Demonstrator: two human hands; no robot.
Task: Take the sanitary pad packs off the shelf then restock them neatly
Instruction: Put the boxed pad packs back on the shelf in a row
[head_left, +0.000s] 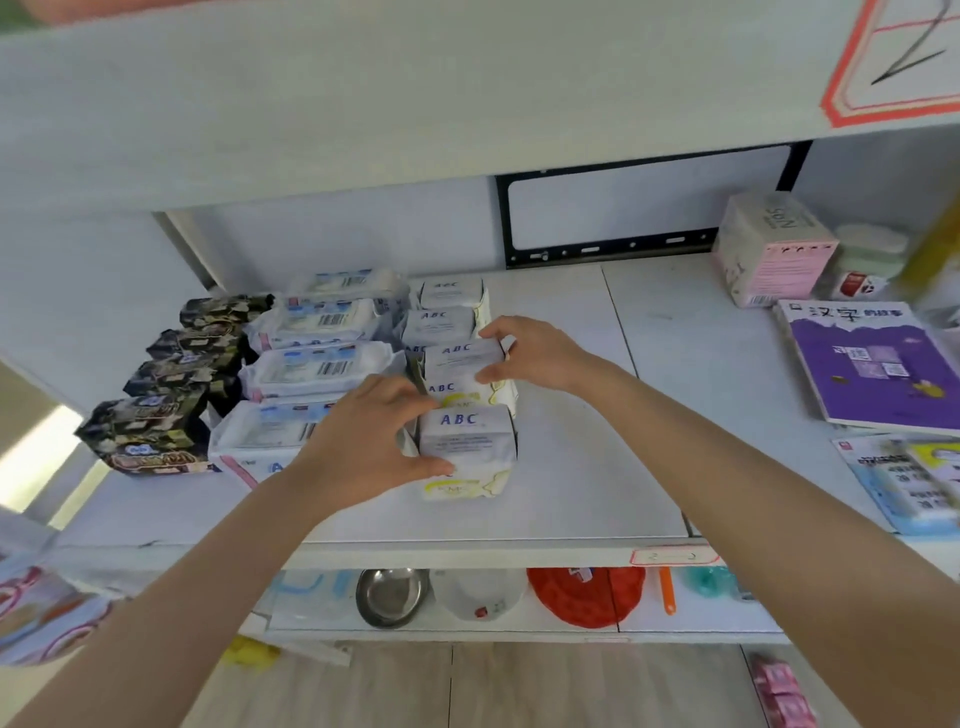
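Observation:
Three rows of pad packs stand on the white shelf (571, 493): black packs (150, 436) at the left, white-and-blue packs (317, 369) in the middle, white ABC packs (441, 322) at the right. My left hand (369, 441) grips the left side of the front ABC pack (467, 441), thumb under its front edge. My right hand (530, 358) pinches the right end of the second ABC pack (462, 364) just behind it. Both packs rest on the shelf in line with two more ABC packs behind.
A pink box (774, 249) and a purple book (878, 364) lie on the shelf's right part, with a blue packet (904, 483) nearer the front. The shelf below holds a steel bowl (392, 595), a white bowl and a red item (587, 595). An upper shelf board overhangs.

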